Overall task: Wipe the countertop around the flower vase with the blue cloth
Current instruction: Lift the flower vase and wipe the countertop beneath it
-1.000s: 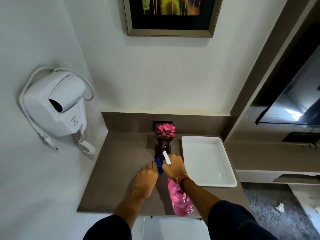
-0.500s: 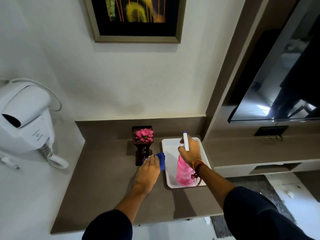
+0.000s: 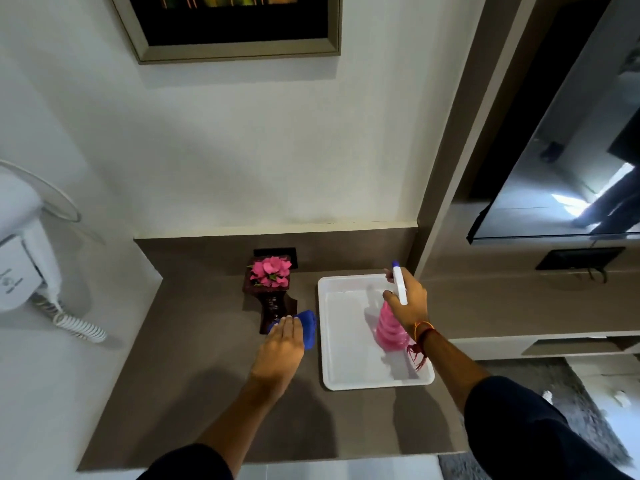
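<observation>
Crumpled blue cloth (image 3: 309, 327) on brown matte countertop (image 3: 194, 341), under left hand (image 3: 281, 348), palm flat, pressing it; cloth pokes out beyond fingertips and to right. Cloth's long axis runs away from person. Touching base of dark wooden vase with pink flowers (image 3: 270, 292) just left, white plastic tray (image 3: 346, 375) just right. Right hand (image 3: 407, 303) clenched round pink spray bottle with white nozzle (image 3: 389, 329), upright over tray.

- We see a brown table (image 3: 194, 375) set against the wall.
- On it a dark flower vase (image 3: 272, 299) stands near the back.
- A blue cloth (image 3: 309, 325) lies just beside the vase.
- A white tray (image 3: 341, 382) sits to the right.
</observation>
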Action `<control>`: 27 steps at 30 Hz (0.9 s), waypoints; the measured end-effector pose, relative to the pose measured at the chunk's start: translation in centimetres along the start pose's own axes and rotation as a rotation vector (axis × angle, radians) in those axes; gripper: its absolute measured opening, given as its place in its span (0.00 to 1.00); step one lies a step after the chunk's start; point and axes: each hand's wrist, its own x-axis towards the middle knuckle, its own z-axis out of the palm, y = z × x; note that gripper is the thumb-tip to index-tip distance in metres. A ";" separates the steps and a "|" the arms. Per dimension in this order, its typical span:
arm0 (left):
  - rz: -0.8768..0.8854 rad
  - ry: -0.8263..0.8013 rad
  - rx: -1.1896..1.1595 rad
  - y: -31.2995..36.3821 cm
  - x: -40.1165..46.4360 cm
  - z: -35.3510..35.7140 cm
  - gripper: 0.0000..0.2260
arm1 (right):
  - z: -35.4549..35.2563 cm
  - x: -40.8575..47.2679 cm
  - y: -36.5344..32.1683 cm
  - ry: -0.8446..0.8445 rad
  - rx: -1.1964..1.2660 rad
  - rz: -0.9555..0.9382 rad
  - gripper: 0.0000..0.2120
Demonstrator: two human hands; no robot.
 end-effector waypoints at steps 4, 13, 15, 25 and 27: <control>-0.015 0.005 0.026 0.0 0.0 0.3 0.28 | 0.1 0.1 1.5 -0.043 0.063 0.031 0.22; -0.018 -0.003 -0.012 0.3 0.0 -1.3 0.33 | -5.4 -0.7 2.9 -0.437 -0.373 -0.074 0.58; -0.008 0.066 0.010 1.0 1.2 -1.6 0.32 | -7.4 0.3 2.5 -0.451 -0.518 -0.215 0.64; 0.026 0.033 0.049 -1.1 -4.1 -2.2 0.29 | 3.6 -0.5 -11.0 -0.584 -0.717 -0.458 0.47; 0.003 0.044 0.100 -1.9 -4.4 -1.2 0.28 | 6.9 0.6 -12.1 -0.647 -0.772 -0.443 0.46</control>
